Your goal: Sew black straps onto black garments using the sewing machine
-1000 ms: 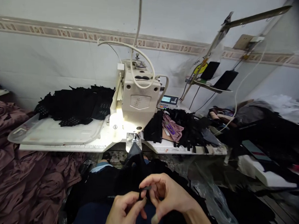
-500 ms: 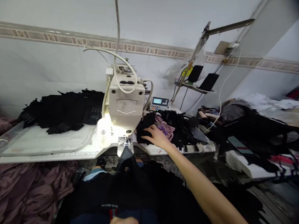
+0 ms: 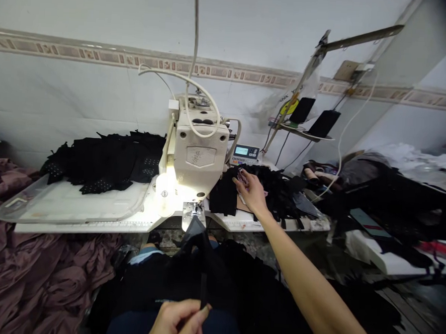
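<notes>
Narrow black fabric strip (image 3: 203, 288) stood up from the left hand (image 3: 179, 321), whose thumb and fingers were pinched on its lower end, above the black cloth (image 3: 140, 285) spread across the person's lap. One second earlier both hands had been close together over the lap at this strip; now they were well apart. Half a second earlier the right hand (image 3: 252, 193) had lain over the folded black fabric (image 3: 223, 195) on the white tabletop (image 3: 230, 221); now it was further right, fingers bent over a crumpled mauve cloth (image 3: 265, 193), beside the cream metal sewing machine (image 3: 199, 155). The left hand showed more fully than half a second before, though the bottom edge cut off its wrist. Most of the mauve cloth was hidden, and whether the right hand gripped anything I could not tell. The strip's upper end merged into the dark cloth behind.
</notes>
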A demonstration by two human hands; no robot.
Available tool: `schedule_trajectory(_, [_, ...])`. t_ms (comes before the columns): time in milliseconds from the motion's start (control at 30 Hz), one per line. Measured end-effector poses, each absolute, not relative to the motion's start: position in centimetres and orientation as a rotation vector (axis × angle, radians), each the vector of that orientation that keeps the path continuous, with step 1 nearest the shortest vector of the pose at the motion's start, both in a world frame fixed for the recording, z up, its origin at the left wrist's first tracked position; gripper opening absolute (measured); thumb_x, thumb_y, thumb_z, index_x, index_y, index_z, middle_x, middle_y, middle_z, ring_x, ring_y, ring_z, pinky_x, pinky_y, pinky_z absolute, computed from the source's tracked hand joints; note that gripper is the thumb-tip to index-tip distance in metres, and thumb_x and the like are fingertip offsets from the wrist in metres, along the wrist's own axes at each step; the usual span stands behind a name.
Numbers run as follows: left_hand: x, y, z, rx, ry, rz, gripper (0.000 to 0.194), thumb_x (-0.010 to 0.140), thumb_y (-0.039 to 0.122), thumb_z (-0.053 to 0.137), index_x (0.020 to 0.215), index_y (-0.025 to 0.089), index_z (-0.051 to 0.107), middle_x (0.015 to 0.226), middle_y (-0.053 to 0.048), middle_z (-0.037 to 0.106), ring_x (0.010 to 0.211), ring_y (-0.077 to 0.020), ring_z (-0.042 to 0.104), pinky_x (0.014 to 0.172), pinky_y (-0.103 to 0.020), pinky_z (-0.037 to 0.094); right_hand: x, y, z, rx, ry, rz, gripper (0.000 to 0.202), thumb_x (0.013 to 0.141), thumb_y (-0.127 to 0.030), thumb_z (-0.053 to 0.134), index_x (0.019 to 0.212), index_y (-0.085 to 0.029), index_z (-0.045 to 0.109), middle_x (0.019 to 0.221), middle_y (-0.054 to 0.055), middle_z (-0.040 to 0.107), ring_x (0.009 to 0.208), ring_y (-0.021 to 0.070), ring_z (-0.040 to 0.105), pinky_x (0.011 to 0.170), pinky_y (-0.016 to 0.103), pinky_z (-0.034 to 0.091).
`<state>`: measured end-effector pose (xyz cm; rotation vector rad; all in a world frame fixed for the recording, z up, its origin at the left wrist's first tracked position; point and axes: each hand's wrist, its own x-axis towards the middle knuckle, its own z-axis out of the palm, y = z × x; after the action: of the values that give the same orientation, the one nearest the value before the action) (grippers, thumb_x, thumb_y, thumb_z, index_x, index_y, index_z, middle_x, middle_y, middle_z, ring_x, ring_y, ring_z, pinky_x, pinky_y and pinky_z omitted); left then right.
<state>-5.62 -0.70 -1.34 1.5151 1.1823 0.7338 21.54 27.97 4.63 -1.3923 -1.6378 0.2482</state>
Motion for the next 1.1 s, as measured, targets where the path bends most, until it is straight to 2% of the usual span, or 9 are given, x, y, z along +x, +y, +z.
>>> schedule_trajectory(133, [-5.1,0.4,1.6,1.299,1.17,0.881,0.061,0.102,0.069,0.056,0.078,0.016,0.073,0.062,-0.003,0.067,0.045,-0.0082,0.043,0.047,-0.022,0.028,19.8,19.2,4.1,-1.249,-1.685,0.996,0.057,0.092,-0.07,0.07,0.089,-0.015,0.083,0.071,0.006,0.072,0.055,0.0164,0.055,0.056,0.03,0.042])
schedule_trajectory(200, [-4.9,0.8,2.5,1.276,1.132,0.906,0.058,0.102,0.066,0.058,0.079,0.016,0.073,0.062,-0.002,0.067,0.045,-0.0073,0.041,0.046,-0.021,0.028,18.4,14.3,3.5,-1.194,-1.712,1.358,0.057,0.095,-0.069,0.068,0.083,-0.015,0.084,0.071,0.007,0.074,0.051,0.0128,0.053,0.053,0.028,0.038])
schedule_trajectory(300, [-4.8,1.3,2.9,1.328,1.092,0.872,0.053,0.104,0.061,0.058,0.081,0.015,0.075,0.06,0.0,0.065,0.045,-0.007,0.042,0.046,-0.021,0.029,16.2,8.8,2.8,-1.093,-1.613,1.638,0.048,0.089,-0.064,0.079,0.093,-0.017,0.084,0.08,0.005,0.075,0.052,0.0109,0.055,0.051,0.025,0.037])
schedule_trajectory(433, [-4.7,1.4,2.5,1.482,1.101,0.783,0.054,0.108,0.053,0.054,0.076,0.015,0.075,0.055,0.001,0.061,0.045,-0.0079,0.044,0.045,-0.021,0.03,14.7,6.8,2.5,-1.081,-1.375,1.62,0.045,0.08,-0.06,0.089,0.078,-0.017,0.078,0.061,-0.002,0.062,0.049,0.0099,0.05,0.049,0.024,0.035])
schedule_trajectory(500, [-5.0,1.6,2.5,1.673,1.131,0.844,0.048,0.11,0.045,0.055,0.079,0.016,0.077,0.061,-0.001,0.067,0.051,-0.01,0.054,0.05,-0.021,0.039,15.0,7.1,2.6,-1.097,-1.348,1.586,0.044,0.079,-0.058,0.091,0.074,-0.016,0.076,0.055,-0.004,0.057,0.046,0.0092,0.047,0.048,0.024,0.033])
schedule_trajectory(633, [-6.0,2.8,3.5,2.275,1.314,1.372,0.018,0.105,0.021,0.064,0.116,0.019,0.079,0.097,-0.007,0.078,0.087,-0.0189,0.072,0.079,-0.028,0.056,16.1,8.1,2.8,-1.131,-1.374,1.59,0.044,0.072,-0.053,0.097,0.08,-0.017,0.074,0.06,-0.004,0.063,0.045,0.0098,0.052,0.046,0.023,0.034])
schedule_trajectory(800, [-5.3,5.6,4.7,2.762,1.803,1.349,0.038,0.105,0.013,0.059,0.142,0.017,0.067,0.133,-0.017,0.075,0.126,-0.0315,0.068,0.105,-0.044,0.05,15.4,7.6,2.3,-1.137,-1.551,1.736,0.045,0.076,-0.058,0.093,0.076,-0.016,0.075,0.068,0.002,0.074,0.044,0.0106,0.057,0.046,0.022,0.037])
schedule_trajectory(967, [-4.6,7.3,3.7,2.824,1.856,1.346,0.035,0.104,0.017,0.064,0.138,0.011,0.067,0.127,-0.017,0.077,0.12,-0.0319,0.07,0.106,-0.047,0.051,14.0,6.2,2.4,-1.062,-1.531,1.834,0.044,0.079,-0.057,0.091,0.075,-0.015,0.077,0.068,0.004,0.076,0.041,0.009,0.055,0.043,0.021,0.035])
schedule_trajectory(1100, [-5.7,7.6,3.3,2.851,1.647,1.452,0.036,0.103,0.018,0.066,0.139,0.013,0.066,0.124,-0.016,0.078,0.119,-0.0303,0.071,0.106,-0.045,0.054,13.6,7.0,4.2,-1.043,-1.478,1.583,0.04,0.084,-0.054,0.088,0.078,-0.016,0.079,0.067,0.003,0.074,0.041,0.0096,0.054,0.043,0.023,0.035])
